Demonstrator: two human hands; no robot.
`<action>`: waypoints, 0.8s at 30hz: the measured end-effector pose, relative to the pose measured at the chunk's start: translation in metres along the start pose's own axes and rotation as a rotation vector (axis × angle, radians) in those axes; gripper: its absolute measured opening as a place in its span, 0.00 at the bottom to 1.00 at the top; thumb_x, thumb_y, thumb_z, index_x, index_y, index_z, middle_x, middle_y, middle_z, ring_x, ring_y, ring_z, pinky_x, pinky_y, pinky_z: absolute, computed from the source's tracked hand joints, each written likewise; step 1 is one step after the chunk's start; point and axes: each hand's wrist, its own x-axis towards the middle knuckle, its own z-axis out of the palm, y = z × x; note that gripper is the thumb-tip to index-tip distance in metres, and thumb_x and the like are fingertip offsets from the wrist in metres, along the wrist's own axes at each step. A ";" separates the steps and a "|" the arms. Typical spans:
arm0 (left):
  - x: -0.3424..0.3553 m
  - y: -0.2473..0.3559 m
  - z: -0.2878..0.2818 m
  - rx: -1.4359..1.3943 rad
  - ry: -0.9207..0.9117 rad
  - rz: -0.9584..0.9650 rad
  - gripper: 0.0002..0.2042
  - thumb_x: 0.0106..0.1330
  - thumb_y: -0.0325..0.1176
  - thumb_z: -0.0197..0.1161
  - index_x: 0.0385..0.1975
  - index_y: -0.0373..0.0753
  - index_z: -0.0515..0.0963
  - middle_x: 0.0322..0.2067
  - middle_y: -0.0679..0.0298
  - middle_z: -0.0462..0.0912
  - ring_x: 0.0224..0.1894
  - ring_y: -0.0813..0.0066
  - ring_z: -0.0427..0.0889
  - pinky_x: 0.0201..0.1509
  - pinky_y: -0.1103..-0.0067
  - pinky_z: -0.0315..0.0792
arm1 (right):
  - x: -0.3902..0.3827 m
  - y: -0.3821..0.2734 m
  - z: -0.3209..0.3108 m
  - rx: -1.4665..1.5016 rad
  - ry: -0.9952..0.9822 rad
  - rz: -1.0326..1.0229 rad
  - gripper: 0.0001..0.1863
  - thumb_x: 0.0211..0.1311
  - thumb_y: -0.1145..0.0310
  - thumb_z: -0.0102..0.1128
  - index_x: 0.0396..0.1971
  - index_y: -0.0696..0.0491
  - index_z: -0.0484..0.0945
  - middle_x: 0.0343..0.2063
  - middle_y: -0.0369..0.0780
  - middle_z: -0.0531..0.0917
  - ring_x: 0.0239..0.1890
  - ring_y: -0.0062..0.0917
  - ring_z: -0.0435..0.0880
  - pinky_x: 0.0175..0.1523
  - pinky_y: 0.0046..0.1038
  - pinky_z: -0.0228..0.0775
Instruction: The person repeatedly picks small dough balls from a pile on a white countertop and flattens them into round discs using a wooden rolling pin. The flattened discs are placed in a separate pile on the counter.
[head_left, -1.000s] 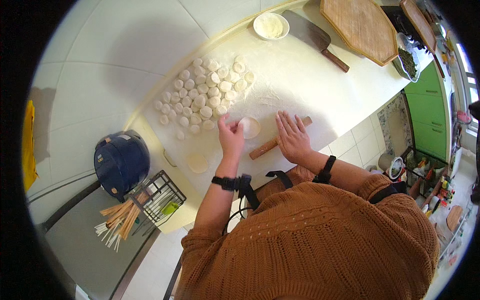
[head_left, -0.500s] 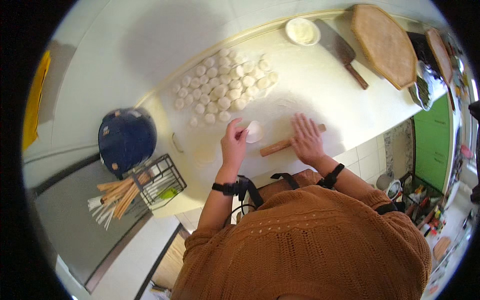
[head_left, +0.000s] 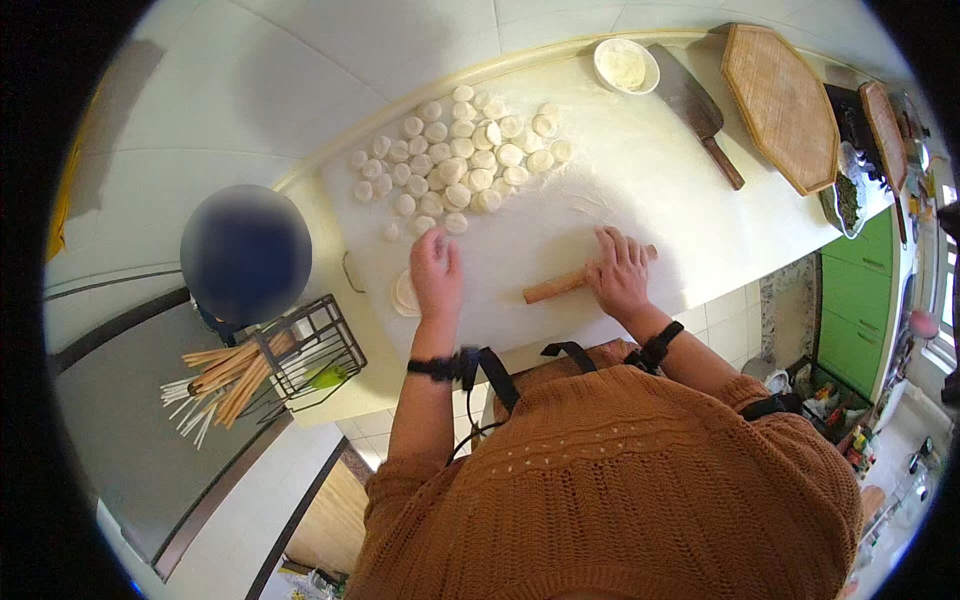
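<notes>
My left hand [head_left: 437, 275] is over the floured board [head_left: 550, 220], just below many small dough rounds [head_left: 452, 170]. Its fingers are bent, slightly apart and soft in detail, with nothing visible held. Thin, flat wrappers [head_left: 406, 293] lie beside it, partly hidden by it. My right hand [head_left: 620, 268] curls its fingers over the wooden rolling pin [head_left: 550, 287], which lies crosswise on the board.
Along the back are a white bowl [head_left: 626, 66], cleaver [head_left: 690, 100], wooden trays [head_left: 780, 105] and a dish of greens [head_left: 848, 200]. At left stand a blurred dark-blue rounded object [head_left: 245, 255] and a wire rack [head_left: 312, 355] of chopsticks.
My left hand has moved left and up, away from where it held a round wrapper, which now appears among those at left. My right hand's fingers have bent over the rolling pin.
</notes>
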 end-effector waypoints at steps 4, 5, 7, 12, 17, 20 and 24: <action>0.033 0.050 0.065 0.185 0.047 0.386 0.17 0.75 0.24 0.63 0.62 0.37 0.80 0.53 0.52 0.85 0.57 0.48 0.81 0.64 0.58 0.78 | 0.009 0.032 -0.005 0.063 -0.052 -0.027 0.38 0.68 0.58 0.65 0.76 0.55 0.69 0.68 0.49 0.77 0.67 0.48 0.75 0.73 0.53 0.63; 0.031 0.058 0.072 0.195 -0.037 0.346 0.18 0.74 0.23 0.63 0.62 0.38 0.80 0.53 0.53 0.86 0.57 0.48 0.81 0.64 0.58 0.78 | 0.009 0.042 -0.010 0.032 0.007 0.005 0.38 0.68 0.58 0.65 0.76 0.55 0.69 0.68 0.49 0.77 0.67 0.48 0.74 0.74 0.53 0.63; 0.019 0.069 0.083 0.213 -0.175 0.309 0.18 0.73 0.22 0.62 0.62 0.39 0.80 0.52 0.54 0.86 0.58 0.48 0.81 0.65 0.59 0.77 | 0.005 0.058 -0.019 -0.020 0.088 0.042 0.39 0.67 0.59 0.65 0.76 0.55 0.69 0.68 0.50 0.77 0.69 0.50 0.74 0.75 0.53 0.62; -0.015 0.086 0.106 -0.122 -0.427 0.387 0.20 0.71 0.18 0.62 0.62 0.40 0.81 0.50 0.51 0.86 0.53 0.48 0.84 0.63 0.59 0.80 | 0.015 0.057 -0.023 -0.027 0.028 -0.054 0.40 0.68 0.59 0.60 0.80 0.55 0.66 0.77 0.49 0.70 0.74 0.51 0.71 0.78 0.55 0.58; -0.006 0.106 0.135 -0.079 -0.477 0.217 0.21 0.70 0.18 0.63 0.62 0.39 0.78 0.45 0.49 0.89 0.48 0.46 0.88 0.55 0.57 0.82 | 0.097 0.023 0.004 -0.115 0.175 -0.081 0.38 0.72 0.57 0.56 0.80 0.57 0.66 0.80 0.47 0.68 0.79 0.43 0.68 0.82 0.55 0.53; 0.016 0.120 0.138 0.176 -0.528 0.259 0.21 0.70 0.20 0.65 0.63 0.36 0.76 0.42 0.47 0.88 0.47 0.45 0.89 0.54 0.57 0.82 | 0.112 0.017 0.000 -0.036 0.207 -0.057 0.37 0.74 0.57 0.54 0.79 0.57 0.67 0.79 0.47 0.69 0.81 0.40 0.67 0.84 0.55 0.51; 0.014 0.126 0.115 0.021 -0.603 0.136 0.23 0.68 0.21 0.69 0.63 0.34 0.75 0.41 0.45 0.86 0.47 0.44 0.88 0.52 0.59 0.82 | 0.047 0.018 -0.023 0.020 0.011 -0.009 0.37 0.76 0.57 0.53 0.81 0.58 0.64 0.81 0.49 0.66 0.84 0.44 0.60 0.86 0.55 0.42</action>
